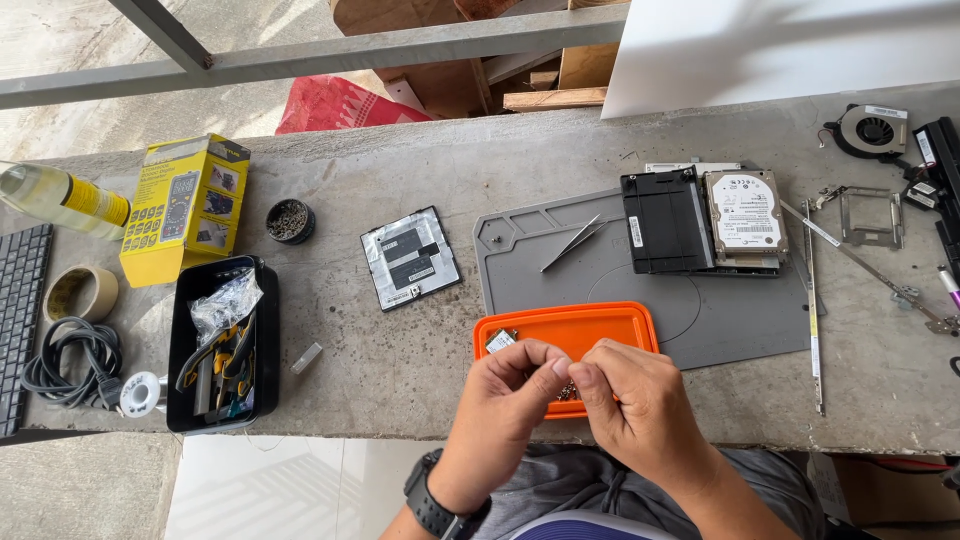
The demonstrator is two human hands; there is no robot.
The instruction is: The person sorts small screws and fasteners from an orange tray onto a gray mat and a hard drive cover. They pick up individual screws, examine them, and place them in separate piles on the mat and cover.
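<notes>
My left hand (512, 400) and my right hand (632, 402) are held together over the near part of an orange tray (600, 323) at the bench's front edge. Their fingertips pinch together around something very small; I cannot make out what it is. A small white part and some tiny metal bits lie in the tray. Behind the tray lies a grey work mat (740, 310) with tweezers (570, 243) on it. A black drive caddy (666, 221) and a hard drive (745, 213) sit at the mat's far side.
A black laptop cover panel (410, 257) lies left of the mat. Farther left: a black tool bin (222, 345), yellow box (185, 205), small round tin (290, 220), tape roll (80, 292), coiled cable (70, 360), bottle (60, 198), keyboard (18, 325). At right: metal strips (813, 320), bracket (870, 217), fan (872, 130).
</notes>
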